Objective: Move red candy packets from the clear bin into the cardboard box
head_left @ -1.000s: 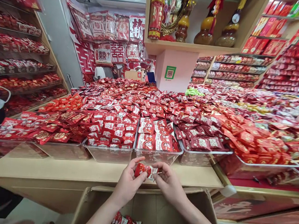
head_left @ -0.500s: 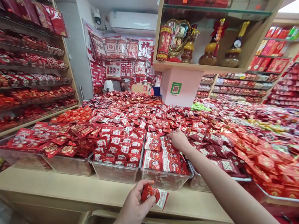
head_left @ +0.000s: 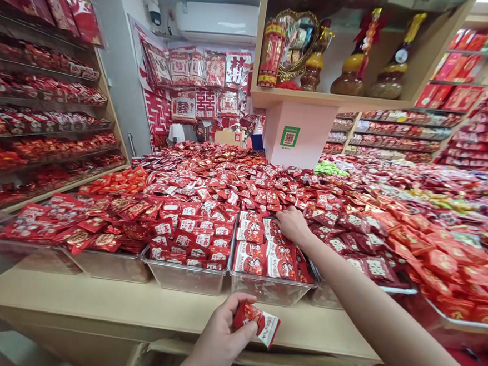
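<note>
My left hand (head_left: 227,332) pinches a red-and-white packet (head_left: 259,323) between thumb and fingers, in front of the counter edge. My right hand (head_left: 293,225) reaches into the back of a clear plastic bin (head_left: 272,290), its fingertips bent down on the red-and-white packets there. What those fingertips grip, if anything, is hidden. Packets with printed figures (head_left: 249,257) lie in two rows in this bin. The bin to its left (head_left: 185,276) holds red packets with white lettering, and dark red packets (head_left: 354,241) fill the one to its right.
The wooden counter (head_left: 114,302) runs along the front, with an open cardboard box (head_left: 256,359) below its edge. A cabinet (head_left: 337,103) overhangs a pillar behind the bins. Stocked shelves (head_left: 44,102) stand at left; orange-red packets (head_left: 439,258) lie at right.
The view has shifted slightly. My left hand still holds its packet, and my right hand stays at the back of the same bin, its fingers lower among the packets.
</note>
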`<state>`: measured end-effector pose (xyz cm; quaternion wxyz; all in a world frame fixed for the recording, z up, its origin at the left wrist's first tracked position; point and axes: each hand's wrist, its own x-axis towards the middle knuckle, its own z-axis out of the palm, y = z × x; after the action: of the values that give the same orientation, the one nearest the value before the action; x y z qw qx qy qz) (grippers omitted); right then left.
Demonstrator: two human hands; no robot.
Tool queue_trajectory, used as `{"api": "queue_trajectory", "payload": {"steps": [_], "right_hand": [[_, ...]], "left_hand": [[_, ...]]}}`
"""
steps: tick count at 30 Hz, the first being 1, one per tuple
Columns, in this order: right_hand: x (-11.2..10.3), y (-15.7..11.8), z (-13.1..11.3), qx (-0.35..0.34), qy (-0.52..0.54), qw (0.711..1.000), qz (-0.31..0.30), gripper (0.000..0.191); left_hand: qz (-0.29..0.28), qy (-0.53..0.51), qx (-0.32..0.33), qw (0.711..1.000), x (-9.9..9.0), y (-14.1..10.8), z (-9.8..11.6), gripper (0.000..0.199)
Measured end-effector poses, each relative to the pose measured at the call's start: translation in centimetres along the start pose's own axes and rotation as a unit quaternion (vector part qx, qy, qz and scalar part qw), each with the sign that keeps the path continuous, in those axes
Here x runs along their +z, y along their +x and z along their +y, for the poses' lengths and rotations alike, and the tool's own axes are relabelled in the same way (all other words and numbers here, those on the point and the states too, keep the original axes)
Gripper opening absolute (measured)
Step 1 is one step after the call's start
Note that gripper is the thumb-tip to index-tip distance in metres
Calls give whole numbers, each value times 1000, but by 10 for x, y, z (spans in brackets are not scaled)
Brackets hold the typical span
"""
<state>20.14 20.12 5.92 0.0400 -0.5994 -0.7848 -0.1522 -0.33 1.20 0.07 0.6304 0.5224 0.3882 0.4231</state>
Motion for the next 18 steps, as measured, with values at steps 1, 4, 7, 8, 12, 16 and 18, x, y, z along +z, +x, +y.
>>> {"api": "queue_trajectory", "payload": {"steps": [1,4,7,8,12,16,18], "right_hand": [[0,0,-1,2,-1,1000,2,33],[0,-2,-4,12,-2,1000,7,34],[1,-5,-7,23,1,1000,12,34],[1,-5,-7,24,3,1000,12,34],[2,-5,-8,24,13,1000,-3,35],[1,-2,-7,28,17,999,-20,33],[1,0,-8,36,20,999,-31,33]], "left_hand": [[0,-2,-2,1000,0,0,0,28],[-2,-11,-8,1000,1,-1,2,28],[0,-9,-8,1000,2,-2,2,28],[0,-7,-7,1000,2,-2,2,28],[-10,-12,-10,1000,1,0,0,29],[-7,-12,-14,1000,0,2,-2,28],[-7,-15,-17,1000,0,1,-3,28]]}}
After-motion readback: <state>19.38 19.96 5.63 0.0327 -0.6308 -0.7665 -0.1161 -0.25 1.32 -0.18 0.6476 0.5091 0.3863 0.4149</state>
